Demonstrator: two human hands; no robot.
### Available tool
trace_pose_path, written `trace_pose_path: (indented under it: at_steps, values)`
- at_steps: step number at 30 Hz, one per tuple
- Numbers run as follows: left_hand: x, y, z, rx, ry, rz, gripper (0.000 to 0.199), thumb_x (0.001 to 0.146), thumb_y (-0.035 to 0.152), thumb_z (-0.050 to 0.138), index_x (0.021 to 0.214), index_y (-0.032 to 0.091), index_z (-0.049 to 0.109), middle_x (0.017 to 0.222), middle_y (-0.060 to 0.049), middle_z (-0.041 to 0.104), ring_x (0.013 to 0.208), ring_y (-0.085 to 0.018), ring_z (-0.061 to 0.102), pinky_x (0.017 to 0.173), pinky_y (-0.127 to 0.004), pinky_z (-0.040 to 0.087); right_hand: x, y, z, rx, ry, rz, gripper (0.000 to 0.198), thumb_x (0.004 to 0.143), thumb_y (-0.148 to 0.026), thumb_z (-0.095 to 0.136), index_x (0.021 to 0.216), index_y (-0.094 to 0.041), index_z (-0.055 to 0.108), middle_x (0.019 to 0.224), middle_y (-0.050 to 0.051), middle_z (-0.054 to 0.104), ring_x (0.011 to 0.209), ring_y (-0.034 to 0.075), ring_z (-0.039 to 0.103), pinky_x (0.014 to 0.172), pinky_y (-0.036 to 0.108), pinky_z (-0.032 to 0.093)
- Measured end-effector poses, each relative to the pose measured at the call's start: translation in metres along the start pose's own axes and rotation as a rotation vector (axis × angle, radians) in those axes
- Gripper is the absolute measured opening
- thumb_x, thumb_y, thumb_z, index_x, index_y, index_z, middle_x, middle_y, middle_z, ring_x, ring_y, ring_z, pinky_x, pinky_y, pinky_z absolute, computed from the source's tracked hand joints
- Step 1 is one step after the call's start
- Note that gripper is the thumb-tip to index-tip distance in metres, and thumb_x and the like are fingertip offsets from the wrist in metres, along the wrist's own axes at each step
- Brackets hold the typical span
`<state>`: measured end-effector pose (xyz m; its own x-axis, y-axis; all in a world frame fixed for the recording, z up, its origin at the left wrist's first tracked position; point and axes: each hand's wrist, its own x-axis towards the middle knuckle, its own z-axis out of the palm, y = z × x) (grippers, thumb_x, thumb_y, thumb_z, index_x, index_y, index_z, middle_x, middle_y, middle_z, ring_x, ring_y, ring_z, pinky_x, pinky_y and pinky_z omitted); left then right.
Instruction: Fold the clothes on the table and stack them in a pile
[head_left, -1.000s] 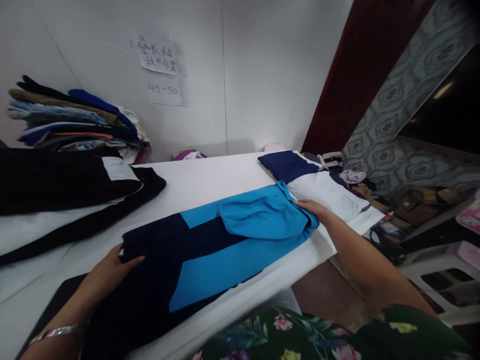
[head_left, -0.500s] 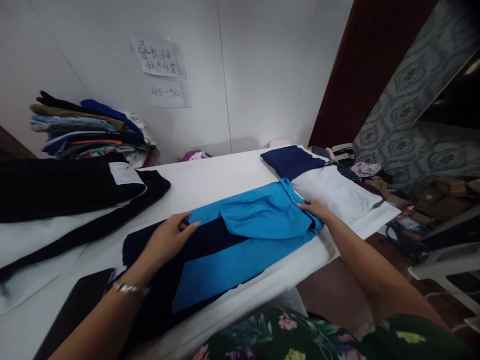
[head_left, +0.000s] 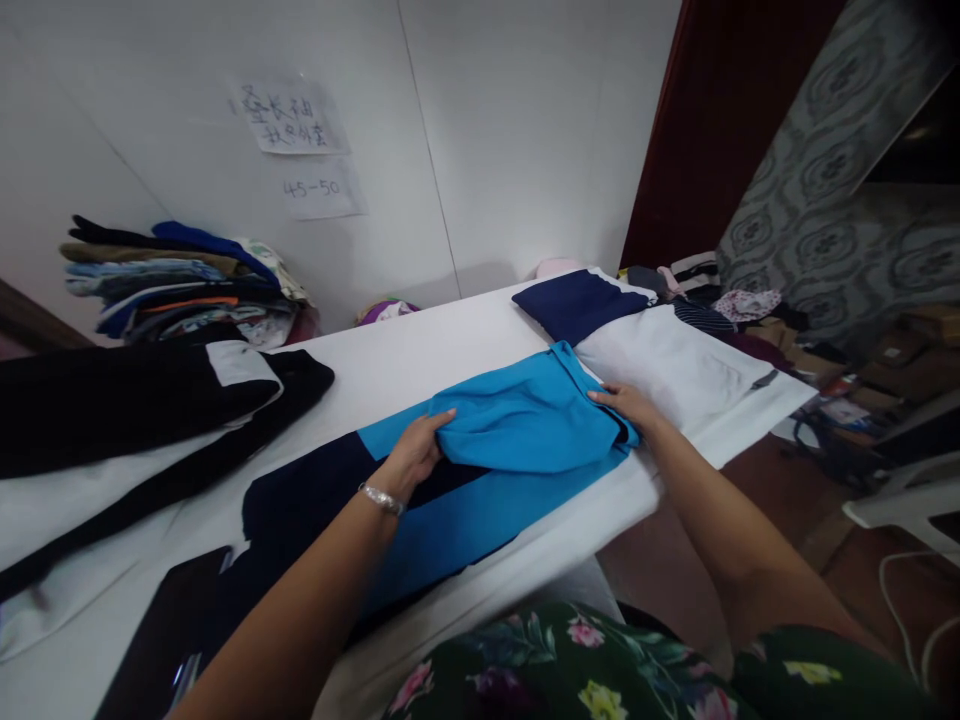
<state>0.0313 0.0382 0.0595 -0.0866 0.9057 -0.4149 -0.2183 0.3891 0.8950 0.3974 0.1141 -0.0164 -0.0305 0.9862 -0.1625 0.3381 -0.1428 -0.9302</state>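
A bright blue and navy jacket (head_left: 525,420) lies partly folded on the white-covered table, its blue part turned over in a loose layer on top. My left hand (head_left: 416,450) is at the left end of that layer, thumb on top and fingers curled under, pinching the cloth. At the right end my right hand (head_left: 626,404) grips the jacket's folded edge, thumb above and the other fingers partly hidden. The jacket's dark lower part spreads left under my left forearm. A dark flat piece (head_left: 165,630) at the table's near left is partly covered by that arm.
A black and white garment (head_left: 112,410) lies at left, with a stack of folded clothes (head_left: 187,280) behind it. Navy cloth (head_left: 577,305) and white cloth (head_left: 667,370) lie at the right end of the table (head_left: 382,370). A white plastic chair (head_left: 900,515) stands at right.
My left hand has moved right and closed on the left end of the blue layer. My right hand keeps its hold on the right edge. The view has shifted slightly.
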Motion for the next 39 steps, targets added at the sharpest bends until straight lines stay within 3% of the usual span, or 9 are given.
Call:
trace_pose_path:
  at_steps: [4,10,15,21,24,28,33,36,39]
  values:
    - [-0.003,-0.009,-0.006,-0.193,0.026,-0.087,0.020,0.083,0.017,0.062,0.102,0.011,0.065,0.097,-0.010,0.073,0.084,-0.019,0.070,0.074,-0.031,0.060,0.003,0.005,0.000,0.009,-0.014,-0.021,0.054,0.066,-0.057,0.074,0.103,-0.016,0.071,0.104,0.009,0.074,0.097,0.029,0.067,0.086,0.040,0.054]
    - [-0.005,-0.019,-0.015,-0.080,0.138,-0.135,0.014,0.086,0.020,0.062,0.099,0.015,0.063,0.083,-0.006,0.073,0.065,-0.015,0.068,0.060,-0.026,0.060,0.002,0.003,-0.001,-0.032,0.013,-0.048,0.050,0.068,-0.055,0.074,0.100,-0.017,0.072,0.104,0.008,0.074,0.099,0.030,0.066,0.089,0.040,0.051]
    - [-0.010,-0.007,-0.009,-0.047,0.059,-0.160,0.032,0.087,0.039,0.060,0.107,0.014,0.065,0.095,-0.011,0.074,0.080,-0.021,0.071,0.070,-0.034,0.061,0.002,0.004,-0.001,-0.048,0.022,-0.072,0.051,0.070,-0.055,0.071,0.103,-0.017,0.072,0.105,0.009,0.073,0.099,0.030,0.066,0.090,0.042,0.051]
    - [-0.002,-0.011,-0.007,-0.142,0.071,-0.154,0.034,0.093,0.036,0.048,0.112,0.011,0.061,0.099,-0.013,0.073,0.089,-0.021,0.070,0.081,-0.034,0.058,0.009,0.015,0.000,0.006,0.030,-0.059,0.054,0.066,-0.057,0.074,0.104,-0.018,0.071,0.104,0.008,0.074,0.098,0.029,0.067,0.088,0.041,0.052]
    - [0.000,-0.014,-0.017,0.319,0.156,-0.074,0.030,0.090,0.038,0.051,0.102,0.014,0.064,0.090,-0.012,0.072,0.087,-0.026,0.069,0.077,-0.038,0.057,0.009,0.015,0.001,0.017,0.035,-0.051,0.054,0.066,-0.056,0.074,0.105,-0.019,0.071,0.103,0.007,0.074,0.098,0.028,0.067,0.089,0.039,0.052]
    - [-0.012,-0.005,-0.024,1.107,0.346,0.361,0.036,0.086,0.043,0.054,0.110,0.018,0.063,0.100,-0.012,0.070,0.099,-0.032,0.064,0.088,-0.045,0.050,0.004,0.009,0.000,-0.013,0.055,-0.059,0.052,0.067,-0.055,0.074,0.104,-0.018,0.072,0.104,0.008,0.073,0.099,0.029,0.066,0.092,0.040,0.050]
    - [-0.021,-0.006,-0.006,1.369,0.164,0.857,0.051,0.092,0.047,0.042,0.133,0.018,0.050,0.143,-0.013,0.048,0.134,-0.028,0.041,0.112,-0.044,0.029,-0.002,0.002,-0.001,-0.006,0.042,-0.054,0.056,0.067,-0.055,0.074,0.108,-0.017,0.070,0.110,0.009,0.072,0.101,0.029,0.066,0.092,0.040,0.050]
    - [-0.010,-0.029,-0.001,1.551,-0.032,0.785,0.060,0.089,0.050,0.046,0.139,0.016,0.045,0.150,-0.015,0.038,0.142,-0.031,0.027,0.115,-0.051,0.018,-0.002,0.002,0.000,0.007,0.025,-0.069,0.053,0.068,-0.054,0.074,0.106,-0.018,0.071,0.109,0.007,0.072,0.101,0.028,0.066,0.092,0.038,0.050]
    - [0.002,-0.052,-0.005,1.650,-0.102,0.657,0.066,0.090,0.053,0.043,0.141,0.012,0.042,0.151,-0.017,0.036,0.143,-0.032,0.025,0.115,-0.052,0.018,-0.001,0.000,0.000,0.017,0.010,-0.024,0.050,0.067,-0.052,0.075,0.103,-0.018,0.071,0.105,0.006,0.073,0.100,0.027,0.066,0.091,0.038,0.051]
